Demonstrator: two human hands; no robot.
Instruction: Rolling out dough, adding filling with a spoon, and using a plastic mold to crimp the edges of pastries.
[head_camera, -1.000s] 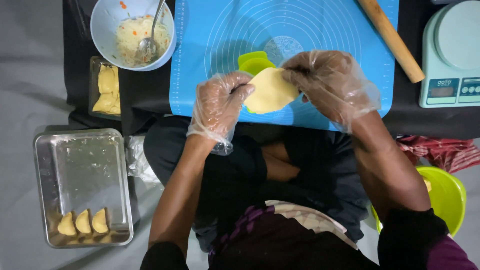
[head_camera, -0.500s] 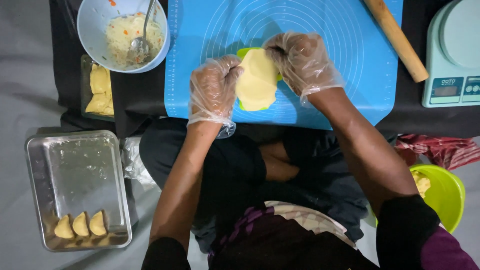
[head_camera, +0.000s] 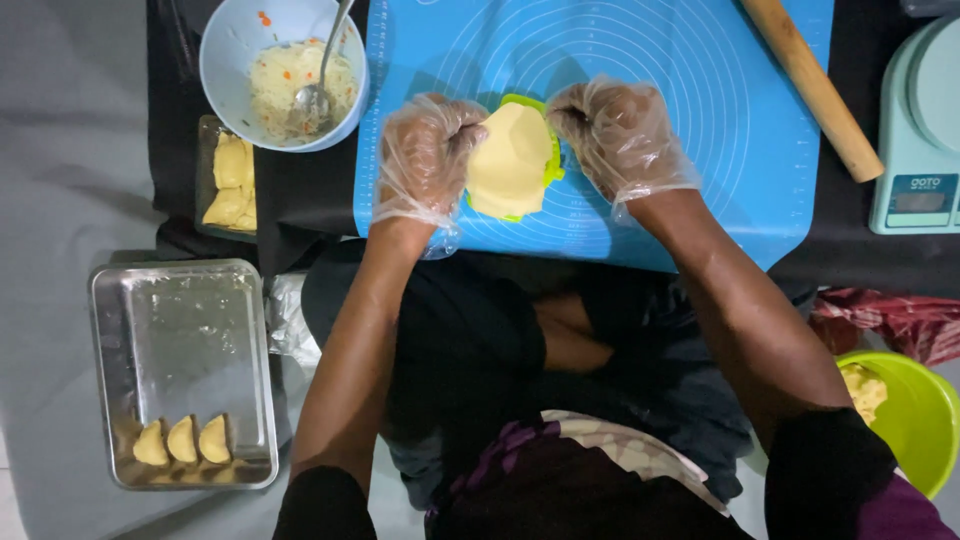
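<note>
Both my hands wear thin clear plastic gloves. A pale yellow round of dough (head_camera: 510, 160) lies spread over a green dumpling press (head_camera: 550, 168) on the blue silicone mat (head_camera: 690, 120). My left hand (head_camera: 425, 155) holds the left edge of the dough and press. On the right edge rest the fingers of my right hand (head_camera: 615, 135). Only a thin green rim of the press shows around the dough.
A white bowl (head_camera: 225, 60) of filling with a metal spoon (head_camera: 318, 90) stands upper left, dough pieces (head_camera: 230, 180) in a small tray below it. A metal tray (head_camera: 180, 330) holds three folded dumplings (head_camera: 185, 440). Rolling pin (head_camera: 810, 85), kitchen scale (head_camera: 920, 140), green bowl (head_camera: 915, 415) at right.
The dough round, held up between my hands a second ago, has been laid flat over the green press. Both hands have moved up onto the mat and now sit at its edges.
</note>
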